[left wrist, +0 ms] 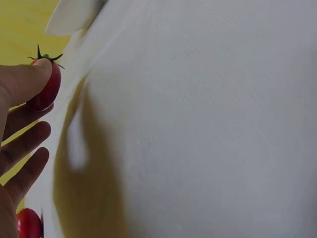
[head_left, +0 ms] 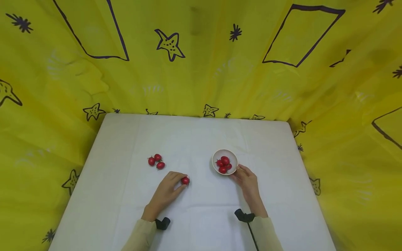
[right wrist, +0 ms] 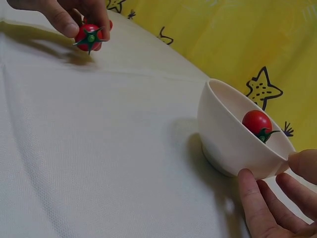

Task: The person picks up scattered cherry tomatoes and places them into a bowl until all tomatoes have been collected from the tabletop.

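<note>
Between thumb and fingertips, my left hand [head_left: 168,189] pinches a red cherry tomato [left wrist: 48,89] by its sides. The tomato's green star-shaped stem end [right wrist: 90,38] faces the right wrist camera, and its shadow falls on the cloth below. My right hand [head_left: 249,183] grips the near right side of a small white bowl [right wrist: 223,131], thumb at the rim and fingers against the outer wall. Several cherry tomatoes [head_left: 224,160] lie inside this bowl; the right wrist view shows one of them above the rim.
Three more cherry tomatoes [head_left: 160,165] sit grouped on the white-covered table [head_left: 194,223], beyond and left of the left hand. A yellow curtain [head_left: 201,80] with drawn stars and frames borders the table's back and sides. Dark wrist camera mounts [head_left: 244,215] are on both wrists.
</note>
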Available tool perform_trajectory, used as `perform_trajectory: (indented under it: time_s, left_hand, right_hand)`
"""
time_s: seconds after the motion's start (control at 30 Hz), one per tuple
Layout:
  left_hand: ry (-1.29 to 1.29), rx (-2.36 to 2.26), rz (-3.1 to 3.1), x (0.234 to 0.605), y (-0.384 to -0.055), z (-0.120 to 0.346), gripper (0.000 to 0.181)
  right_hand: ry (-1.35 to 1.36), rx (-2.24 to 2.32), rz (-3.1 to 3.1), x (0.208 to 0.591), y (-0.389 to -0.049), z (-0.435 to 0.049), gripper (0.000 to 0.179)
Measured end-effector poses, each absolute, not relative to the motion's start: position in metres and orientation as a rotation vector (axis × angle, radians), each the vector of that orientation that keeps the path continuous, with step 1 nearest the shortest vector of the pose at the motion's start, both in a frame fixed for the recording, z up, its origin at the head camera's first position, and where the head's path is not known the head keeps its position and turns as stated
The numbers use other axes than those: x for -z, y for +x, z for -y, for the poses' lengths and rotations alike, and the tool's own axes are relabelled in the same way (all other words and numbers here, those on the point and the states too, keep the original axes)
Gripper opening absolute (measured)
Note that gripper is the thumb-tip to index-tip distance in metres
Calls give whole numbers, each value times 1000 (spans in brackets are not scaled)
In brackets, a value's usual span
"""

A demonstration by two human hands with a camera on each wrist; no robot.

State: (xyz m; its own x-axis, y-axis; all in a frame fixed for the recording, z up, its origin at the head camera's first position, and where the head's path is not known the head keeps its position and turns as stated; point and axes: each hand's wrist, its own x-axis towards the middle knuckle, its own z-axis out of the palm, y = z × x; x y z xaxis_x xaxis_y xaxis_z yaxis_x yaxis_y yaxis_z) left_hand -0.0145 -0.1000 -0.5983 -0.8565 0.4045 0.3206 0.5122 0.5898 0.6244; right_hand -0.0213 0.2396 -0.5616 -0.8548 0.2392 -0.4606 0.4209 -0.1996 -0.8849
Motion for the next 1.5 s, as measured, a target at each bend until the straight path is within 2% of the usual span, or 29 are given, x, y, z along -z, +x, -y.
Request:
perform_trajectory:
  time_s: [0.43, 0.73, 1.0, 1.5]
  left_hand:
    - [-832, 1115, 2681, 574, -29, 69, 37]
    - [-965, 1117, 2580, 561, -40, 40, 34]
    - [-1029, 1094, 2506, 554, -61, 19, 35]
    - [-1062, 1283, 2495, 542, -80, -9, 40]
  right_hand:
    - [783, 2176, -1946, 560, -16, -236, 42]
    - [769, 2173, -1990, 561, -5, -236, 43]
    - [734, 2197, -2001, 558, -9, -237, 44]
    - [741, 2202, -1994, 562, -11, -237, 43]
